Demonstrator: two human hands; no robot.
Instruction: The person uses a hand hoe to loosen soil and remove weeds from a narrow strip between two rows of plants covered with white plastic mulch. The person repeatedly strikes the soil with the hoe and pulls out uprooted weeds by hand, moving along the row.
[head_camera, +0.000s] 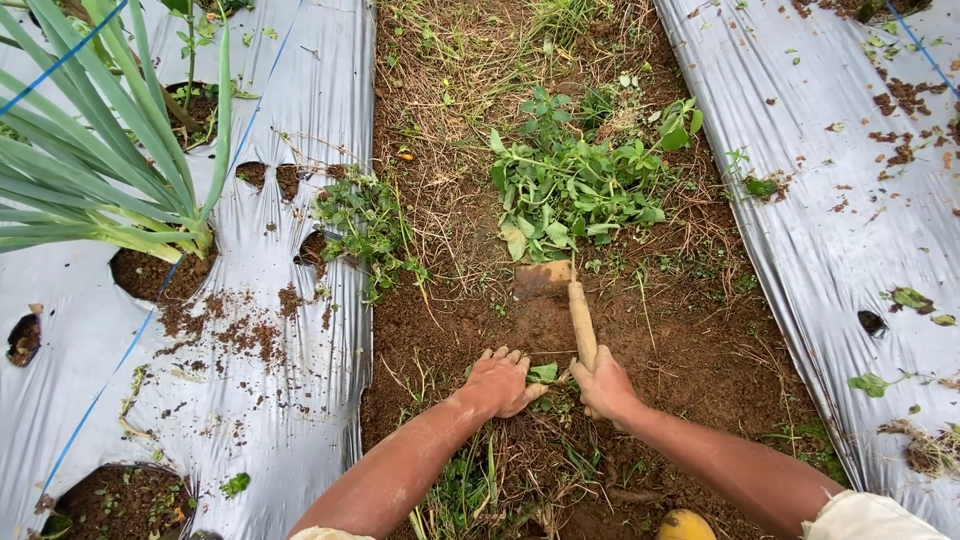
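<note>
My right hand (603, 388) grips the wooden handle of a small hand hoe (581, 318). Its muddy blade (543, 277) rests on the soil at the foot of a big leafy green weed clump (580, 185). My left hand (498, 381) is pressed on the brown soil beside the handle, fingers curled over small green weeds (543, 373). Both hands sit in the dirt furrow (690, 330) between two plastic-covered beds.
Silver plastic mulch (290, 330) covers the bed on the left, with planting holes and a long-leaved green plant (100, 170). More silver mulch (840, 200) lies to the right. A smaller weed clump (370, 225) grows at the left bed's edge. A yellow object (685, 525) lies near my right arm.
</note>
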